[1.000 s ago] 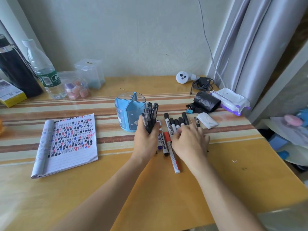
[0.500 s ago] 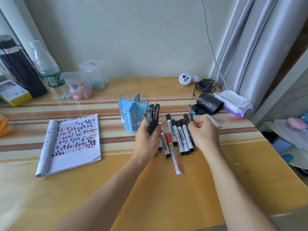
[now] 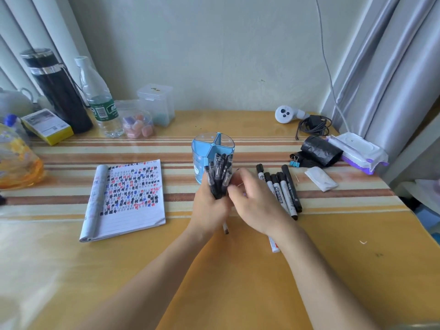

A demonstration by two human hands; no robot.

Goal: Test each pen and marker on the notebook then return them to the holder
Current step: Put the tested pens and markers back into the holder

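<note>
many pens (image 3: 219,177), left hand (image 3: 209,210), before holder (image 3: 202,148)

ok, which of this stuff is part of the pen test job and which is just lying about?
Job: notebook; blue holder; pens, gripped by the left hand; markers lying on the table; right hand, at the pens.
Lying about: black flask; water bottle; yellow box; wipes pack; binder clip; charger cable.

Our bare forearms rise from the bottom edge to frame centre, where our left grip (image 3: 209,208) curls round an upright bundle of pens (image 3: 219,175) and our right grip (image 3: 257,206), motion-blurred, has its fingers (image 3: 234,186) just beside that bundle.
</note>
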